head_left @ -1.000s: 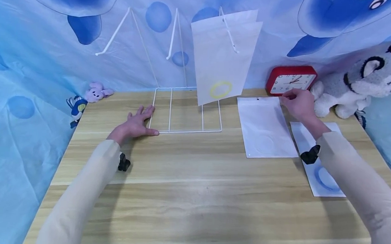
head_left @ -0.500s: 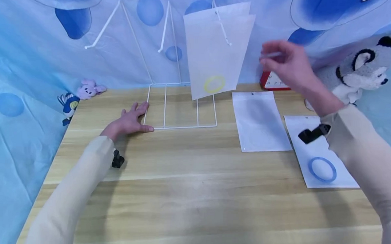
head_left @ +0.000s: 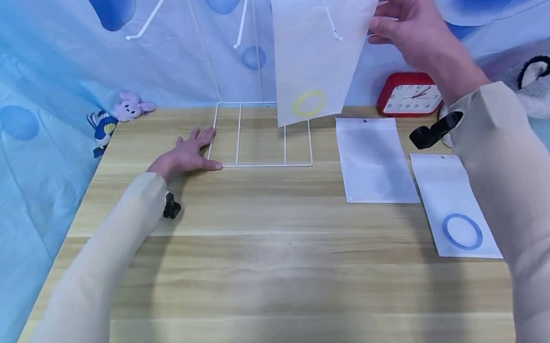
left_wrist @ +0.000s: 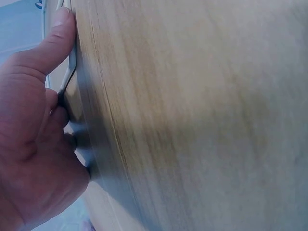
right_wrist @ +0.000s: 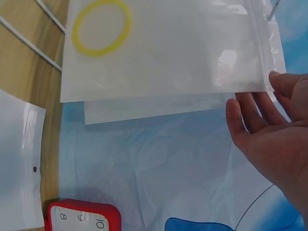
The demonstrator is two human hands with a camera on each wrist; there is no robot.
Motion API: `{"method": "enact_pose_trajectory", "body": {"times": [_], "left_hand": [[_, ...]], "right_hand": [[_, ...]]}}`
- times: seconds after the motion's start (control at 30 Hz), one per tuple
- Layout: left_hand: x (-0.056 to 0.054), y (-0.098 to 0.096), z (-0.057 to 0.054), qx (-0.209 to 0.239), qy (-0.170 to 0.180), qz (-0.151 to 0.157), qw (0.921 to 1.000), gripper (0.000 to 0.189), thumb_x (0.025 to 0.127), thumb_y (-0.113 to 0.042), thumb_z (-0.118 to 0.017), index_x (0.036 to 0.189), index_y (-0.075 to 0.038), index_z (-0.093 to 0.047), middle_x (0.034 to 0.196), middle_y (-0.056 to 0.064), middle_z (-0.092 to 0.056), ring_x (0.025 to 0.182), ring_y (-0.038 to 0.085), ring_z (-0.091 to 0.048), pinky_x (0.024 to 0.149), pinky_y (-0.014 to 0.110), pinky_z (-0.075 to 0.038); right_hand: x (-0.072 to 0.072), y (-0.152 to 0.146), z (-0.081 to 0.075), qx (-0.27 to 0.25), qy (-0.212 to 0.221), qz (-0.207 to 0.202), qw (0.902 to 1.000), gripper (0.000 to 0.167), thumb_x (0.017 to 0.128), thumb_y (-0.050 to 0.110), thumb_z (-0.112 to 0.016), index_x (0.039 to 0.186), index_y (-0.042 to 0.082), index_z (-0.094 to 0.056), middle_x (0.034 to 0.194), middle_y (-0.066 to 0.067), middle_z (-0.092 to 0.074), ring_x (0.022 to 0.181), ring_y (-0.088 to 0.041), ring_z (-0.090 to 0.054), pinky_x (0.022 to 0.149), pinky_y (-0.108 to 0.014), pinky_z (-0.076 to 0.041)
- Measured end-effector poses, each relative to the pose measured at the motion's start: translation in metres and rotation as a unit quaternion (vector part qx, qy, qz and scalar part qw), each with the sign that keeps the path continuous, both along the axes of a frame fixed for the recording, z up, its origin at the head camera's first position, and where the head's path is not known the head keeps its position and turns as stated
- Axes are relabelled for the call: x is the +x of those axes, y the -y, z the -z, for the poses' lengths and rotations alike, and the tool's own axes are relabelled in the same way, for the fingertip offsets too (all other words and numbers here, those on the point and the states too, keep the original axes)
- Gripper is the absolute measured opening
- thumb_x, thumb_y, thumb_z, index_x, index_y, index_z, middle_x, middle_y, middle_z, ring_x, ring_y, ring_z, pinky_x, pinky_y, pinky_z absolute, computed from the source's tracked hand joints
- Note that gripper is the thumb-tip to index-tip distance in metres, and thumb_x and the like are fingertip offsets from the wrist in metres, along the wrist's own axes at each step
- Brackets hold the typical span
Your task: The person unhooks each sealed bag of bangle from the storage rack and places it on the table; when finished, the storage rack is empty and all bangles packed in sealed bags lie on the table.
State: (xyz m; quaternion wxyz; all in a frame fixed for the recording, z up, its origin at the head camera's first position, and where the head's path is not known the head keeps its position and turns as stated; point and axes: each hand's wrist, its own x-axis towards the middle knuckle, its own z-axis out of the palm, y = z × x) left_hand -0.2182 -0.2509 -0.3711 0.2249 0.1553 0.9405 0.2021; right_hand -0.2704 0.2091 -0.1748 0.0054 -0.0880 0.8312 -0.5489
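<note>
Two white plastic zip bags hang one behind the other on a hook of the white wire rack [head_left: 238, 134]. A yellow ring shows in the front zip bag [head_left: 312, 55]. My right hand [head_left: 417, 32] pinches that bag by its upper right edge. In the right wrist view the thumb is in front of the bag and the fingers [right_wrist: 248, 113] are behind it. My left hand [head_left: 188, 152] rests at the front left corner of the rack's base, fingers spread. Its thumb [left_wrist: 57, 41] lies along the base wire in the left wrist view.
A flat white zip bag [head_left: 374, 160] lies right of the rack, and another bag with a blue ring [head_left: 462, 232] lies further right. A red clock [head_left: 409, 95], a grey plush dog [head_left: 539, 83] and small plush toys [head_left: 131, 106] stand along the back.
My right hand has left the flat bag's top edge, risen up and left, and taken hold of the hanging bag's edge. The left hand stays on the rack base.
</note>
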Motion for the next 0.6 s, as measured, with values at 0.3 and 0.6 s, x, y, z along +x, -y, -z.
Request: {"method": "enact_pose_trajectory", "body": {"times": [0.3, 0.6], "left_hand": [[0.001, -0.006, 0.009, 0.002, 0.008, 0.001, 1.0000, 0.108, 0.090, -0.045, -0.073, 0.160, -0.006, -0.001, 0.166, 0.012, 0.008, 0.148, 0.038, 0.017, 0.111, 0.066, 0.013], [0.004, -0.003, 0.017, -0.003, 0.002, 0.004, 1.0000, 0.109, 0.090, -0.046, -0.073, 0.160, -0.005, -0.001, 0.166, 0.014, 0.006, 0.148, 0.040, 0.015, 0.110, 0.068, 0.011]], "right_hand": [[-0.003, -0.004, 0.016, -0.142, 0.049, -0.039, 0.9878, 0.047, 0.088, 0.020, -0.073, 0.134, 0.016, -0.066, 0.141, -0.007, -0.054, 0.118, -0.022, -0.057, 0.096, -0.025, -0.049], [-0.002, 0.002, 0.024, -0.275, 0.068, -0.104, 0.9534, 0.043, 0.091, 0.006, -0.071, 0.133, 0.006, -0.064, 0.141, -0.011, -0.052, 0.119, -0.026, -0.056, 0.092, -0.029, -0.053]]}}
